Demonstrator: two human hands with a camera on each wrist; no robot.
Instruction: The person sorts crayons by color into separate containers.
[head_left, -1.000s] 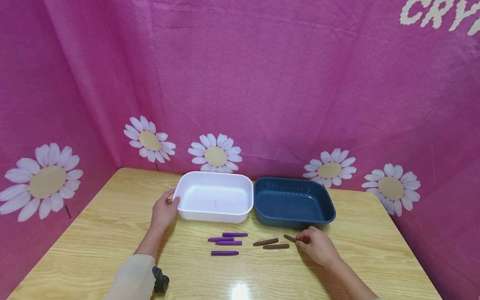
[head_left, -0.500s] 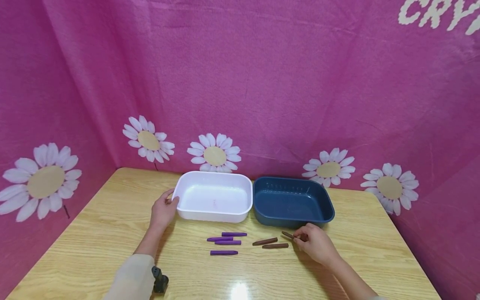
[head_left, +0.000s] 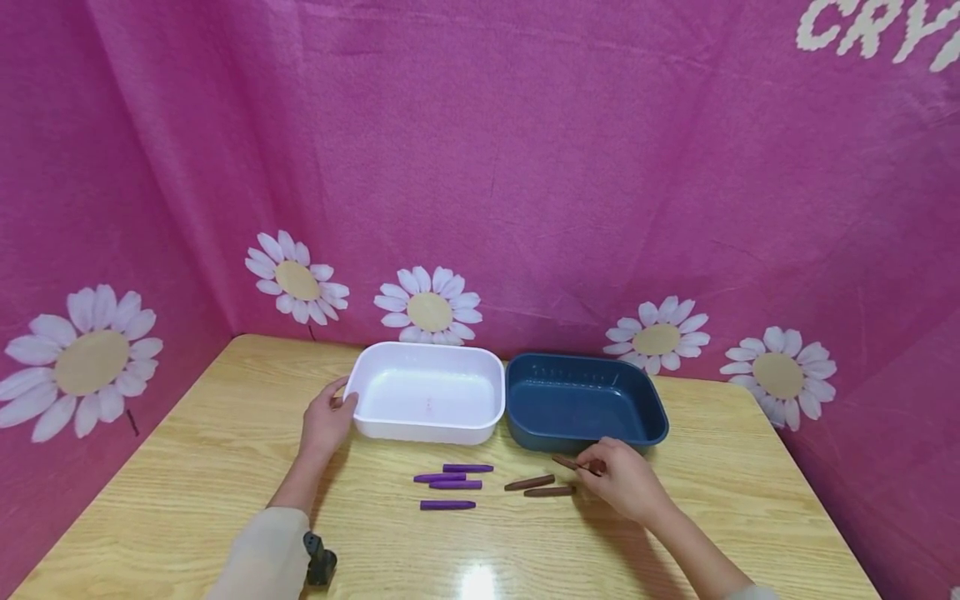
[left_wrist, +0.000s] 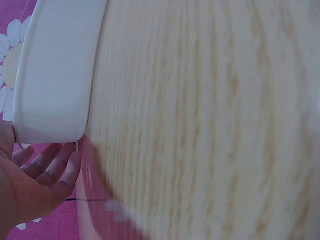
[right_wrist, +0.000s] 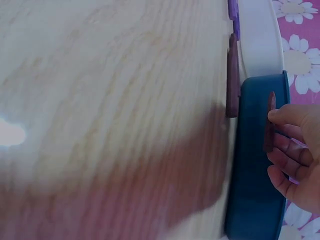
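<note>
Crayon (right_wrist: 268,136), brown, is pinched in the right hand (head_left: 624,482), raised off the table (head_left: 720,475) at the blue tray's (head_left: 542,441) near side. Left hand (head_left: 326,425), fingers relaxed, touches the white tray's (head_left: 427,433) left end. Purple crayons (head_left: 447,505) lie nearby.

The brown crayon (head_left: 564,462) is a slim stick with one tapered end, pinched in the right hand (head_left: 621,478) and raised just in front of the blue tray (head_left: 585,410), its tapered tip pointing left. The white tray (head_left: 429,400), rectangular with rounded corners, stands open side up, just beside the blue tray on its left; the left hand (head_left: 327,421) holds the end farther from the blue tray.
</note>
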